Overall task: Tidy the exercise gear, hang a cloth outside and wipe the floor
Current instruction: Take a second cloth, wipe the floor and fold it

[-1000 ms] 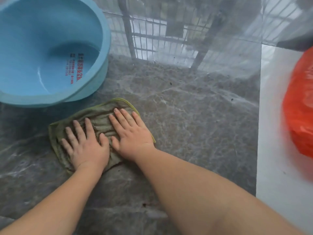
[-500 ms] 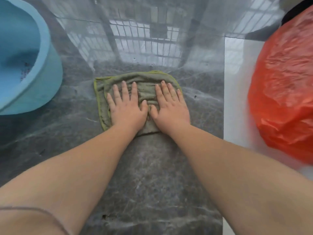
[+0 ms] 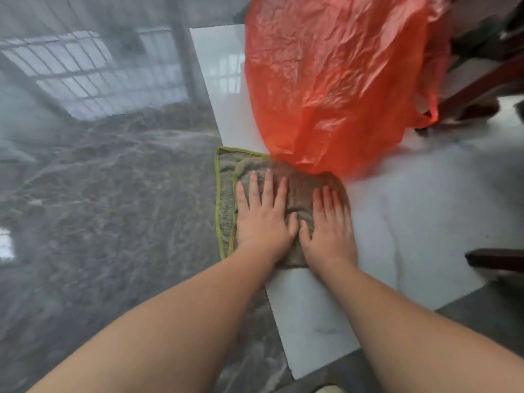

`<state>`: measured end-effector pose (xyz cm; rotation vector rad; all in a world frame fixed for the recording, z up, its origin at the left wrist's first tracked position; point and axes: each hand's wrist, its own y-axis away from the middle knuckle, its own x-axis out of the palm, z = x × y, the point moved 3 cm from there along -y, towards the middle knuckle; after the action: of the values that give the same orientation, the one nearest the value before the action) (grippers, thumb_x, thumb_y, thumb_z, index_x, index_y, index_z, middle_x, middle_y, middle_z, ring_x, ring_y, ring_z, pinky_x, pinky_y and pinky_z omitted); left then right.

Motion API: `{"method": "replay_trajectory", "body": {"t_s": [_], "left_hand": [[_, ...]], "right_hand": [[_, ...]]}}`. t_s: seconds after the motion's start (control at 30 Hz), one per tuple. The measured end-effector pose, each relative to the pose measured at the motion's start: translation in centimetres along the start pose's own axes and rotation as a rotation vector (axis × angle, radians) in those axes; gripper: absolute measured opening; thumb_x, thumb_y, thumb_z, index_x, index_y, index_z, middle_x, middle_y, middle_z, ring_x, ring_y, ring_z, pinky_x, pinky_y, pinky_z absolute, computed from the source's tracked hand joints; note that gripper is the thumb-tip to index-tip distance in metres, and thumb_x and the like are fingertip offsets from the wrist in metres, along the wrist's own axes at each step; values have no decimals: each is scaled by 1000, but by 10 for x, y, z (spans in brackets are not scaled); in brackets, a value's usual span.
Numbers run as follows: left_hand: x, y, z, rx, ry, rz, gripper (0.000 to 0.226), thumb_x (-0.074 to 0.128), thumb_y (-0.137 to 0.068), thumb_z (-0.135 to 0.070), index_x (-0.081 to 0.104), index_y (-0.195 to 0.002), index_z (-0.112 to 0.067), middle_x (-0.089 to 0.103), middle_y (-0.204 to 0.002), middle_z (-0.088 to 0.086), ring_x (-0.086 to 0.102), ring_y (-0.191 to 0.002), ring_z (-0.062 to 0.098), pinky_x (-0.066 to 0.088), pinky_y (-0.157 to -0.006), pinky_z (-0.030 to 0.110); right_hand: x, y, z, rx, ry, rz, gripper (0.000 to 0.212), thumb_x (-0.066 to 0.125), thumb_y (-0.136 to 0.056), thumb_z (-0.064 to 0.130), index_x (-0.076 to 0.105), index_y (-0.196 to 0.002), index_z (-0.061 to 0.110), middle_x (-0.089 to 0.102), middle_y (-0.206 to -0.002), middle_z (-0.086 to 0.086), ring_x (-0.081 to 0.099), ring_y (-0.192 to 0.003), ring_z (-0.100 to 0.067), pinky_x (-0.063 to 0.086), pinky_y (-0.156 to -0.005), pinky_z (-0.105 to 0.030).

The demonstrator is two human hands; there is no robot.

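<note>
A green cloth [image 3: 226,199] with a yellow-green hem lies flat on the floor, straddling the seam between the dark marbled tile [image 3: 113,208] and the white tile [image 3: 411,222]. My left hand [image 3: 263,217] presses on its middle with straight, spread fingers. My right hand [image 3: 329,225] presses flat on its right part, thumb beside the left thumb. The cloth's far right corner is under the red bag.
A large red plastic bag [image 3: 334,80] stands on the white tile right behind the cloth and touches it. Dark wooden furniture legs [image 3: 482,89] are at the upper right, and a dark wooden piece [image 3: 496,259] juts in from the right edge.
Both hands have slid the cloth to the right, from beside the blue basin across the dark tile onto the white tile by the red bag. The basin has left the view.
</note>
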<state>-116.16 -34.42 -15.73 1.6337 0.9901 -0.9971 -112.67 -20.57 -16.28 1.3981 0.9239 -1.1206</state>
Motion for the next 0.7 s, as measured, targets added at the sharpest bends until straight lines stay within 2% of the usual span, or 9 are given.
{"method": "replay_trajectory", "body": {"t_s": [0.13, 0.27, 0.4, 0.5, 0.6, 0.7], "left_hand": [[27, 34, -77, 204, -21, 80, 72, 14, -96, -56, -8, -157, -24, -12, -164, 8, -22, -147, 37, -13, -115, 61], [52, 72, -116, 372, -71, 121, 70, 13, -97, -55, -10, -156, -26, -15, -164, 8, -24, -147, 37, -15, -114, 60], [59, 97, -109, 461, -109, 126, 70, 13, -96, -56, -7, -157, -27, -11, -165, 6, -21, -149, 34, -13, -116, 59], [59, 117, -91, 496, -130, 128, 67, 11, -97, -56, -4, -157, -29, -9, -165, 2, -19, -150, 31, -12, -116, 58], [55, 129, -67, 500, -148, 141, 66, 12, -96, -57, -2, -157, -33, -7, -165, -2, -15, -151, 28, -11, -117, 57], [53, 152, -36, 488, -170, 161, 67, 15, -95, -56, -6, -155, -35, -9, -165, -3, -16, -151, 26, -11, -117, 56]], "right_hand": [[16, 67, -69, 212, -17, 26, 74, 17, -94, 49, -5, -157, 18, -7, -165, -1, -5, -152, -16, 0, -124, -39], [30, 128, -99, 330, -37, 3, 73, 16, -94, 48, 0, -157, 15, -2, -165, -3, -1, -152, -18, 4, -124, -41], [40, 159, -91, 412, -56, 47, 75, 11, -91, 49, -3, -156, 15, -4, -166, -4, -4, -152, -19, 0, -124, -41], [38, 163, -76, 441, -83, 133, 79, 11, -89, 52, -10, -156, 15, -14, -165, -6, -14, -151, -22, -6, -123, -43], [28, 166, -59, 349, -133, 279, 77, 26, -98, 49, -13, -155, 15, -22, -163, -8, -22, -149, -24, -10, -122, -44], [19, 190, -18, 241, -162, 363, 74, 27, -100, 44, -13, -155, 15, -25, -162, -7, -25, -148, -24, -10, -122, -45]]}}
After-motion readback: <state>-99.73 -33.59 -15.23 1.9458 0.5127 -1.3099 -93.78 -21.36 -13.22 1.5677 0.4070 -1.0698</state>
